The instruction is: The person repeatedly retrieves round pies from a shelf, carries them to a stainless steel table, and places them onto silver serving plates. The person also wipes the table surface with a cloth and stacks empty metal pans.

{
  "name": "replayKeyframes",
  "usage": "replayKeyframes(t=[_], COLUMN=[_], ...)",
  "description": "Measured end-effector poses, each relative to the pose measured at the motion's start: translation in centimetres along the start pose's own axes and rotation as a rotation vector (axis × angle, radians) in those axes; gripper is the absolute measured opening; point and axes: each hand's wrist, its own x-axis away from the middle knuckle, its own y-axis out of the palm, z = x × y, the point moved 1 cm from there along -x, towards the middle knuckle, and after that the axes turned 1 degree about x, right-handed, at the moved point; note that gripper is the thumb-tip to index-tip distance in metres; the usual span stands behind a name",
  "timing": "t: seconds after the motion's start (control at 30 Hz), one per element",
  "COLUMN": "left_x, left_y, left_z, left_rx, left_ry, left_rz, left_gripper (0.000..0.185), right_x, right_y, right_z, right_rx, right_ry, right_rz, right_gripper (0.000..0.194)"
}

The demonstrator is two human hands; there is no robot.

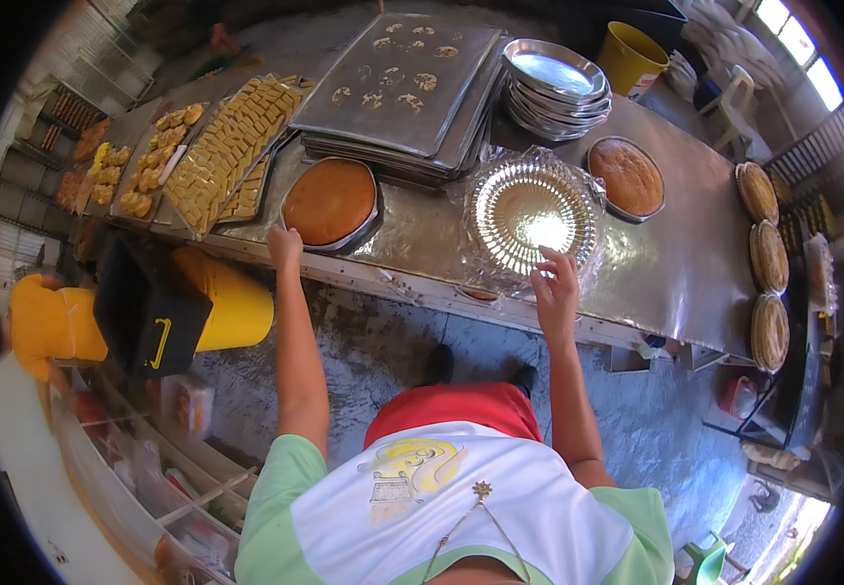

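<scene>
My left hand (285, 247) has its fingers closed at the near left rim of a round metal cake pan, which holds a smooth brown cake (330, 202). Over the near edge of a shiny gold, fluted cake board (521, 201) is my right hand (558, 284), fingers apart and partly curled. Clear plastic wrap (466, 256) lies crumpled around and under that board. Whether my right fingertips touch the board or the wrap is hard to tell. To the right, a second brown cake (625, 178) sits in its own round pan.
Behind are stacked flat baking sheets (400, 80) and piled round pans (557, 80). Trays of cut pastry pieces (232, 153) fill the table's left; wrapped round stacks (769, 267) line its right edge. A yellow-and-black bin (235, 307) and a person in yellow (56, 322) are at left.
</scene>
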Motion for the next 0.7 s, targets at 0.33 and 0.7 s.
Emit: replayKeyframes(t=[0.33,0.7], left_x=[6.4,20.3], left_y=[-3.3,-13.0], left_z=[0.1,8.6], left_rx=[1.444,0.456], left_ry=[-0.075,0.761], left_rz=[-0.507,-0.163], left_gripper=[0.019,0.018], right_x=[-1.6,-2.4], right_y=[10.9,20.7], right_z=[-3.1,-8.0], right_rx=[-0.026,-0.511], right_ry=[-0.066,-0.172], right_rz=[-0.257,-0.526], right_gripper=[0.034,0.076])
